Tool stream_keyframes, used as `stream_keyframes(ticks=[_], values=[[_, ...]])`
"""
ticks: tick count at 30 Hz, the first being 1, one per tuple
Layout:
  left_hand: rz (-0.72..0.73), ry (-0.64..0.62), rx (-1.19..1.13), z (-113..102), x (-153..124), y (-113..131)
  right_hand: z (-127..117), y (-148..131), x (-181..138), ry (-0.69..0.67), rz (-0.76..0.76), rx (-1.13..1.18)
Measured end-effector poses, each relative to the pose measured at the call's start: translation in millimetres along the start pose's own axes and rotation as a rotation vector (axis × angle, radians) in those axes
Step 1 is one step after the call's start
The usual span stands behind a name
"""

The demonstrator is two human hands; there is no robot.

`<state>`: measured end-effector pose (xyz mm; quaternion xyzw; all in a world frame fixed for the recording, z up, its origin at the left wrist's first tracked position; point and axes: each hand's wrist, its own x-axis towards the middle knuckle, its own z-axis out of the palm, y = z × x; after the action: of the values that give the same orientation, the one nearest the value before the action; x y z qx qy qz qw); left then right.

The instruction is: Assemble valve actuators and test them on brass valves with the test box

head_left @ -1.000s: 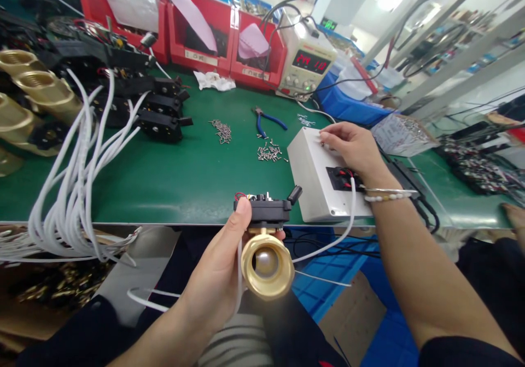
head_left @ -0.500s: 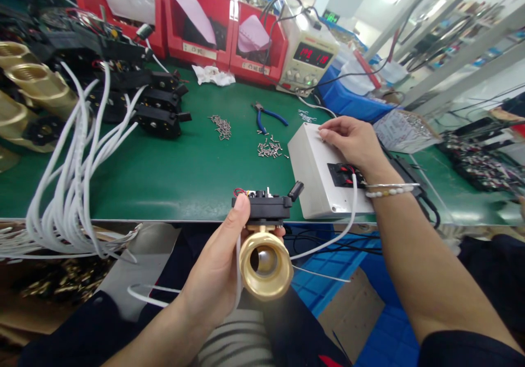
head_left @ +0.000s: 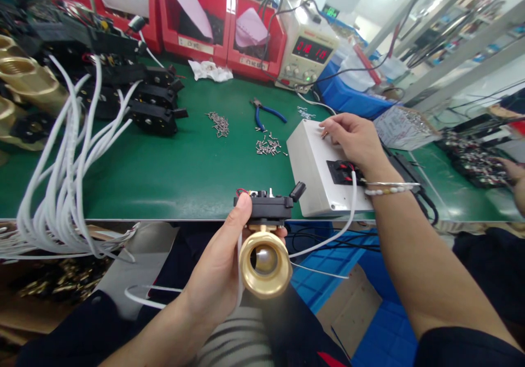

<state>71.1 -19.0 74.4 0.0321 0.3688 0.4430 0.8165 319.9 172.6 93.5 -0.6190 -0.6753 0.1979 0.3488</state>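
My left hand point(head_left: 223, 252) is wrapped round a brass ball valve point(head_left: 266, 287) with a black actuator point(head_left: 268, 207) on top. Its bore faces me, and a metal ball point(head_left: 266, 258) shows inside. A white cable point(head_left: 348, 227) links the valve side to a black terminal clip point(head_left: 341, 173) on a light grey control box point(head_left: 314, 184). On top of that box, my right hand point(head_left: 355, 140) has thumb and fingers pinched at a small metal switch lever point(head_left: 324, 134), which they partly hide.
Loose screws point(head_left: 268, 146), a second screw pile point(head_left: 219, 124) and blue-handled cutters point(head_left: 266, 114) lie on the green bench. Black actuators point(head_left: 151, 116) with white cables crowd the left. Red bins point(head_left: 197, 28) and a power supply point(head_left: 309, 50) stand behind. A co-worker's hand point(head_left: 515, 181) is at far right.
The ball inside the valve has turned, covering more of the bore. The power supply's red digits differ. My right fingertips have shifted slightly, showing more of the lever. My left hand holds nearly still.
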Motion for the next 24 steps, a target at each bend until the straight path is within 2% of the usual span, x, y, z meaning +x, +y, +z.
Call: stream_keyframes(ticks=[24], values=[[-0.036, 0.019, 0.035, 9.1, -4.2, 9.7, 1.8, -8.6, -2.2, 0.007, 0.059, 0.049]])
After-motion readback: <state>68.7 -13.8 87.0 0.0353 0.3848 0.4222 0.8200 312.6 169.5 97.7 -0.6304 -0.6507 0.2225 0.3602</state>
